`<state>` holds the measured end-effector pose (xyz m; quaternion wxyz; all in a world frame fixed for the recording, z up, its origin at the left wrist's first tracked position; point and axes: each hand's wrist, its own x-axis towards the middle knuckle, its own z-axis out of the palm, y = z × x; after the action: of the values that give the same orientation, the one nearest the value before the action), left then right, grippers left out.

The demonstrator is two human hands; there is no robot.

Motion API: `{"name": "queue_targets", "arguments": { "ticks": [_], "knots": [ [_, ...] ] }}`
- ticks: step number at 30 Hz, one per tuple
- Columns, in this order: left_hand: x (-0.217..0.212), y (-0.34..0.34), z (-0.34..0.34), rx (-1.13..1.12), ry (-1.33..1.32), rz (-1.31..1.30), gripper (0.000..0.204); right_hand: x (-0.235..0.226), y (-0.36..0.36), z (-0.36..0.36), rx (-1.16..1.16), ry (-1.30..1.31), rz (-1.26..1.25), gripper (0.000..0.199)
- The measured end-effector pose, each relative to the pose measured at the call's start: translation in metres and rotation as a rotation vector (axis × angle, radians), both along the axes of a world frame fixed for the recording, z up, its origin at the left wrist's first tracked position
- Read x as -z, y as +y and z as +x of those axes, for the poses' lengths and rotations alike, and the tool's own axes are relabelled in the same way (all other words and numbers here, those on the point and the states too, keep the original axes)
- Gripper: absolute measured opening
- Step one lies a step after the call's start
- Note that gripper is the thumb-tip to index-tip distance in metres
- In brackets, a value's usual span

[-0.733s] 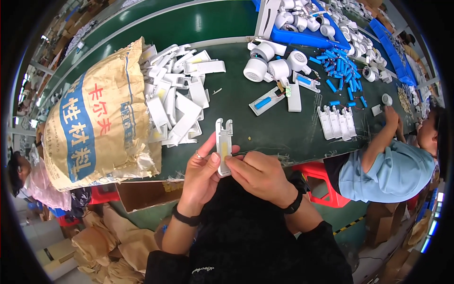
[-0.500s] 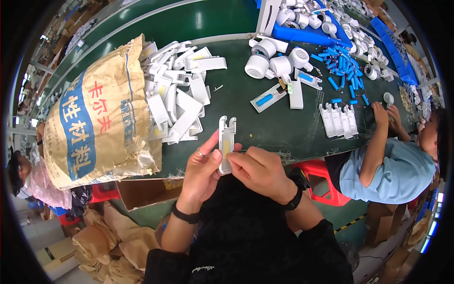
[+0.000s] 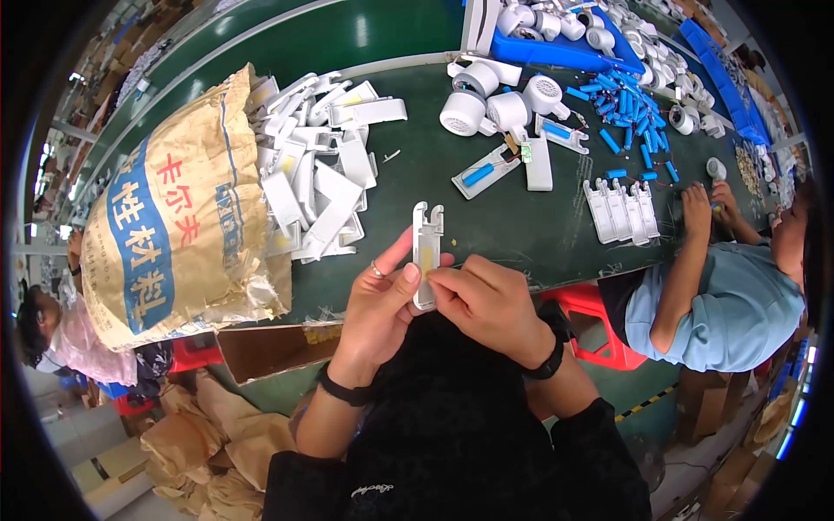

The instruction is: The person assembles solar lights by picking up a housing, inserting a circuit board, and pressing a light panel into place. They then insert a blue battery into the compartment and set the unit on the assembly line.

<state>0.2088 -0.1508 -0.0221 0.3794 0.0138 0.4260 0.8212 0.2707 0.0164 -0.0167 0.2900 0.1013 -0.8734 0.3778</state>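
White case (image 3: 426, 253): clasps it in closed grip of left hand (image 3: 378, 306). Touches it with right hand (image 3: 493, 306); cannot tell if pinching.

We see smooth, hard-looking plastic on the casing (image 3: 426, 247), creased matt paper on the sack (image 3: 195, 247), and a scuffed finish on the table (image 3: 391, 195).

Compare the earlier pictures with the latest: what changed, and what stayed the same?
The left hand, right hand and white casing have shifted slightly right over the bench. The co-worker's nearer hand has moved left. The person has taken up and let go of nothing: the left hand still holds the casing, the right hand still touches it. The paper sack and the pile of white casings stay put.
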Motion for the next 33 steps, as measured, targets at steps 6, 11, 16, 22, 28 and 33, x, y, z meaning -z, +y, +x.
{"name": "queue_targets", "arguments": {
  "ticks": [6, 11, 16, 22, 28, 33],
  "knots": [
    [0.002, 0.011, 0.002, -0.006, -0.125, 0.066, 0.05, 0.002, 0.011, 0.003, 0.08, -0.098, -0.198, 0.02],
    [0.001, 0.033, 0.009, 0.128, -0.177, 0.142, 0.049, -0.001, 0.039, 0.016, 0.306, -0.113, -0.333, 0.011],
    [0.012, 0.113, 0.023, 0.263, -0.164, -0.043, 0.04, 0.002, 0.083, 0.056, 0.505, -0.001, -0.903, 0.005],
    [0.033, 0.199, 0.042, 0.218, -0.122, -0.075, 0.045, -0.009, 0.111, 0.097, 0.468, 0.088, -1.273, 0.011],
    [0.014, 0.123, 0.007, 0.137, 0.603, -0.451, 0.047, -0.003, 0.123, 0.096, -0.092, 0.016, -1.884, 0.016],
    [-0.004, 0.057, -0.149, -0.127, 1.618, -1.112, 0.043, 0.002, 0.09, 0.061, -0.384, -0.241, -1.995, 0.021]
  ]
}}
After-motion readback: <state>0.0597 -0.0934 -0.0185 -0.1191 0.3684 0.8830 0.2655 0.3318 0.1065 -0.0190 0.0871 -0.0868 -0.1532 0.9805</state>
